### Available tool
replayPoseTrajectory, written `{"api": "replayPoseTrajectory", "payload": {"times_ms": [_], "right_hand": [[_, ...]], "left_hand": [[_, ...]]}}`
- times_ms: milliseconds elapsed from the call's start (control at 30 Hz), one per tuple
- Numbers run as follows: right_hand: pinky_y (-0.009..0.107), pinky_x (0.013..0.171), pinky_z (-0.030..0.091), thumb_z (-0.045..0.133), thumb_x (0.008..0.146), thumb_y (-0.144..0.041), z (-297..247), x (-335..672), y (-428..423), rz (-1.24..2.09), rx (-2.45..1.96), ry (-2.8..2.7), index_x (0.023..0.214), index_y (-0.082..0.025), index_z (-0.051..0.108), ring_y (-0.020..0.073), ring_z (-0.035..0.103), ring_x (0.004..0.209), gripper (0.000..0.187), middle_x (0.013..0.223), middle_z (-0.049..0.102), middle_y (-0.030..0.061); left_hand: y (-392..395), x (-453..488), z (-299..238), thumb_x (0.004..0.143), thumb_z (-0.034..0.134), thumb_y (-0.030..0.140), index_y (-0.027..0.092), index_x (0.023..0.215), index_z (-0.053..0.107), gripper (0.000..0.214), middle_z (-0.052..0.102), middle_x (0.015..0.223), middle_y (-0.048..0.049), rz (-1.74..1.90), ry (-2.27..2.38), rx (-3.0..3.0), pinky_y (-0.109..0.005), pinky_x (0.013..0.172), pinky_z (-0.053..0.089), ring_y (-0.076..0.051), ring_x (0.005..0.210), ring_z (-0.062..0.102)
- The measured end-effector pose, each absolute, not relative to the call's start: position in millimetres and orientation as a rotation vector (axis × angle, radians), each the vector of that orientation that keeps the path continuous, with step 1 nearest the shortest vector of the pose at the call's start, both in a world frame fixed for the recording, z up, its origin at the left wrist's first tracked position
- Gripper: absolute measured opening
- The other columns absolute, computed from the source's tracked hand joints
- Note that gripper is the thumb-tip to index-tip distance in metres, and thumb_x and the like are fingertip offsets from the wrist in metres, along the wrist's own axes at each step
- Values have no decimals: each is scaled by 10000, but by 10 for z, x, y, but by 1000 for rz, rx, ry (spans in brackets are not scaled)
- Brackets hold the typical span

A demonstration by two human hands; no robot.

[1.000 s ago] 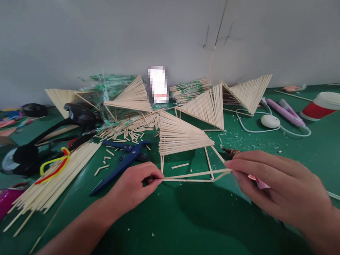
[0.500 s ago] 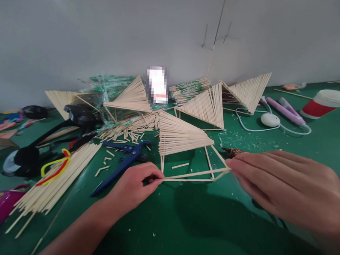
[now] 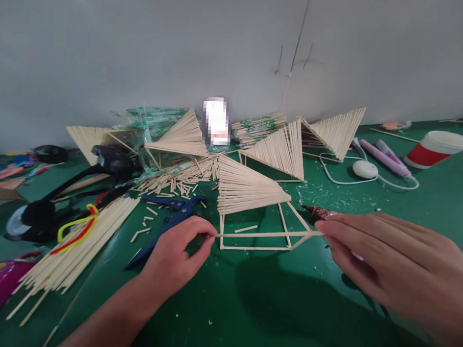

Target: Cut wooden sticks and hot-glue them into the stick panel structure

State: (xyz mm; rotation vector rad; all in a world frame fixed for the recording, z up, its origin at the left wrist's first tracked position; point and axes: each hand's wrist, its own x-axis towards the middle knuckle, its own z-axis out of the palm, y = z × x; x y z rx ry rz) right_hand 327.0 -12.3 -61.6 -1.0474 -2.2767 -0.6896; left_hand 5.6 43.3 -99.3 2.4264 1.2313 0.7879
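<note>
A thin wooden stick (image 3: 267, 235) runs level across the front of a stick frame (image 3: 255, 248), whose sloping upper side is a fan of close-laid sticks (image 3: 250, 187). My left hand (image 3: 182, 248) pinches the stick's left end, just outside the frame's left corner. At the other end, my right hand (image 3: 381, 257) pinches it between thumb and fingers, near the frame's right corner. A tool with a dark, crusted pointed tip (image 3: 316, 212), perhaps a glue gun, pokes out beyond the right fingers; its body is hidden by that hand. Blue cutters (image 3: 167, 229) lie behind my left hand.
Similar stick structures (image 3: 274, 152) stand along the wall. Long loose sticks (image 3: 86, 244) and short offcuts (image 3: 177, 184) lie left. A phone (image 3: 216, 120) leans at the back. A paper cup (image 3: 432, 151), a purple device (image 3: 385, 157) and a white cable (image 3: 331, 179) sit right.
My left hand has shifted slightly left, lifting the stick's left end away from the frame's front-left corner. My right hand has moved a little right and down. The view has tilted slightly.
</note>
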Motion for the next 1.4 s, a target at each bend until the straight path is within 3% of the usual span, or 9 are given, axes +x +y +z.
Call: {"api": "replayPoseTrajectory", "payload": {"times_ms": [200, 300, 533, 733, 1067, 1267, 1400], "right_hand": [[252, 702, 577, 599, 864, -146, -511, 2797, -299, -454, -1038, -2130, 975, -166, 638, 163, 702, 704, 120, 814, 761, 54], [251, 641, 571, 578, 852, -104, -519, 2513, -303, -240, -1043, -2116, 920, -167, 646, 155, 693, 658, 115, 790, 748, 49], [251, 554, 559, 513, 824, -60, -671, 2168, -196, 29, -1023, -2002, 854, -186, 633, 158, 697, 623, 177, 763, 735, 45], [238, 553, 533, 514, 829, -63, -807, 2179, -168, 126, -1032, -1956, 861, -183, 639, 148, 674, 616, 176, 742, 703, 36], [232, 531, 515, 527, 808, -81, -820, 2232, -128, 315, -1053, -1881, 857, -192, 640, 136, 636, 584, 165, 688, 675, 13], [259, 584, 568, 598, 828, -209, -768, 2221, -149, 896, -1131, -1533, 1100, -191, 627, 139, 663, 604, 274, 848, 729, 42], [361, 818, 555, 633, 847, -331, -745, 2220, -146, 1330, -936, -1355, 1028, -201, 665, 207, 681, 899, 225, 1000, 723, 80]], "left_hand": [[268, 71, -750, 804, 619, 91, 221, 1116, 583, 340, 683, 1090, -66, 1252, 1297, 2674, -416, 984, 455, -231, 1062, 614], [121, 154, -593, 779, 648, 106, 245, 1087, 604, 341, 716, 1070, -42, 1264, 1187, 2811, -496, 1065, 362, -254, 1089, 610], [-25, 337, -537, 777, 648, 55, 182, 1025, 620, 280, 705, 987, -40, 1171, 889, 2606, -301, 893, 500, -159, 945, 633], [73, 397, -576, 832, 592, 77, 203, 942, 610, 168, 699, 906, -9, 1055, 938, 2562, -243, 792, 506, -126, 849, 639], [119, 463, -652, 847, 543, 52, 205, 966, 630, 212, 700, 898, -22, 1042, 913, 2482, -237, 776, 525, -129, 849, 650], [51, 497, -506, 872, 547, 83, 239, 1055, 674, 272, 675, 922, -33, 1130, 933, 2207, -221, 686, 532, -133, 821, 637], [-48, 558, -443, 892, 558, 148, 263, 1003, 678, 200, 648, 920, -22, 1160, 943, 1807, -221, 676, 530, -137, 822, 615]]}}
